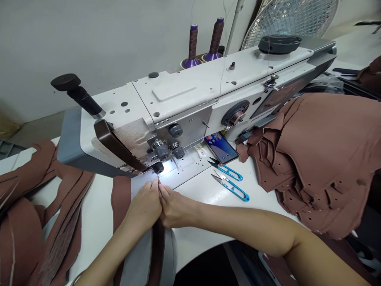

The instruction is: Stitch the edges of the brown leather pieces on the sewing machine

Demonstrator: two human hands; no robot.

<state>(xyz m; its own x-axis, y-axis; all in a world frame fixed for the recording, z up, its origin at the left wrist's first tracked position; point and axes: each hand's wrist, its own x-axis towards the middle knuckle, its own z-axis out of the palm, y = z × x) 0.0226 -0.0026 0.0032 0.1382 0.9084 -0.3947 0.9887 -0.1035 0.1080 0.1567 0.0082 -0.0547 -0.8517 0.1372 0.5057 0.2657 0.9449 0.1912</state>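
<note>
In the head view, my left hand [145, 204] and my right hand [176, 206] meet side by side just in front of the needle area of a white sewing machine [178, 91]. Both are closed, with fingertips pinched on the edges of a long strip. That strip, dark brown with grey edging [156, 250], hangs from under my hands toward me. My fingers hide its upper end. Beside my left wrist a reddish-brown leather piece [121, 198] runs under the machine head. A bright lamp lights the spot at my fingertips.
Two blue thread snips [233, 186] and a smartphone [222, 147] lie right of my hands. Stacked brown leather pieces [327, 147] cover the right side, leather strips [59, 206] the left. Thread cones [193, 45] and a fan [293, 20] stand behind.
</note>
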